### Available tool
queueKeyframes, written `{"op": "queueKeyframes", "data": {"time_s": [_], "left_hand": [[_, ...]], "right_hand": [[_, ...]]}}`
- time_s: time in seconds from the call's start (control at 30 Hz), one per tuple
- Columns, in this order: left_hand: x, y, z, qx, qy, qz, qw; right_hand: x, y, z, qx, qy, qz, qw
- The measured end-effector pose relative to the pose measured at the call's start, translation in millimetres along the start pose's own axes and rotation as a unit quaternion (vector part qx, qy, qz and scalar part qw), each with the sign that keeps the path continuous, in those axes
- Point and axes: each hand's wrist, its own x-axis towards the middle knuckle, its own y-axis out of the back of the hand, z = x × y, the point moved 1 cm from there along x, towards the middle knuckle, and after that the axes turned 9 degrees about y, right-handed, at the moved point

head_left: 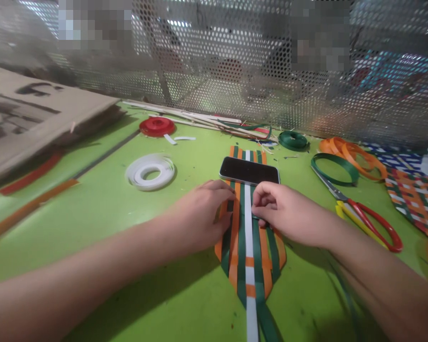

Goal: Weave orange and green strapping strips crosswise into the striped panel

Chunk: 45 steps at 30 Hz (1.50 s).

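Note:
A weave of orange, green and white plastic strips (250,256) lies flat on the green table (128,228), its far end pinned under a black phone (248,171). My left hand (199,216) rests on the weave's left edge, fingers curled down onto the orange and green strips. My right hand (283,211) sits on the right side, fingers pinched together on a green strip beside the white centre strip. Both hands lie just in front of the phone.
Red and yellow scissors (364,218) lie right of the hands. Coils of white (150,172), red (157,126), green (293,140) and orange (353,154) strip are spread about. A finished woven mat (419,199) lies far right, cardboard (35,116) at left, a perforated metal screen (235,66) behind.

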Motion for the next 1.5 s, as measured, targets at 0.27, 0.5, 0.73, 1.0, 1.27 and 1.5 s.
{"op": "queueKeyframes", "data": {"time_s": [0.27, 0.5, 0.73, 1.0, 1.27, 1.5], "left_hand": [[-1, 0, 0, -0.008, 0.016, 0.004, 1.000], [-1, 0, 2, -0.007, 0.010, -0.004, 1.000], [-2, -2, 0, -0.006, 0.018, -0.004, 1.000], [-1, -4, 1, -0.034, 0.021, 0.010, 0.999], [-1, -5, 0, -0.045, 0.026, 0.019, 0.998], [-2, -7, -1, -0.050, 0.017, 0.027, 0.998]], "right_hand": [[0, -2, -1, 0.006, -0.008, 0.010, 1.000], [0, -4, -9, 0.010, -0.024, 0.017, 1.000], [0, 0, -3, -0.004, -0.021, 0.017, 1.000], [3, -1, 3, -0.003, -0.009, 0.014, 1.000], [2, -2, -1, -0.007, -0.008, 0.024, 1.000], [2, -1, 3, 0.023, -0.016, 0.008, 1.000]]}}
